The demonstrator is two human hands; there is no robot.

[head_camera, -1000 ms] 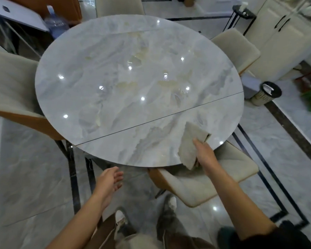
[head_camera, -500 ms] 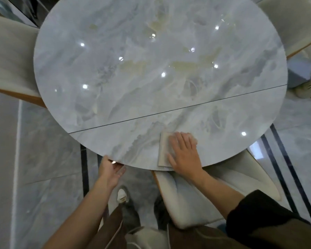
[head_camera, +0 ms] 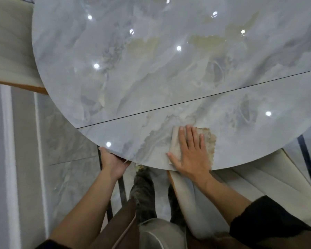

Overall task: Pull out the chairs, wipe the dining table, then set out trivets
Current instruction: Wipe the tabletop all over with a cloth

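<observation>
The right hand (head_camera: pixel 190 153) is pressing flat, fingers spread, on the cloth (head_camera: pixel 210 141), which is lying at the near edge of the table (head_camera: pixel 151 69); 1 second ago it was dangling from that hand. The left hand (head_camera: pixel 113 162), free before, is now gripping the near rim. Wiping is only starting, I'd say, and no trivets are showing.

beige cloth (head_camera: pixel 210 141) flat on marble table (head_camera: pixel 151 69)

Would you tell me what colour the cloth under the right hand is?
Beige: the folded wiping cloth shows best in the head view.
</observation>
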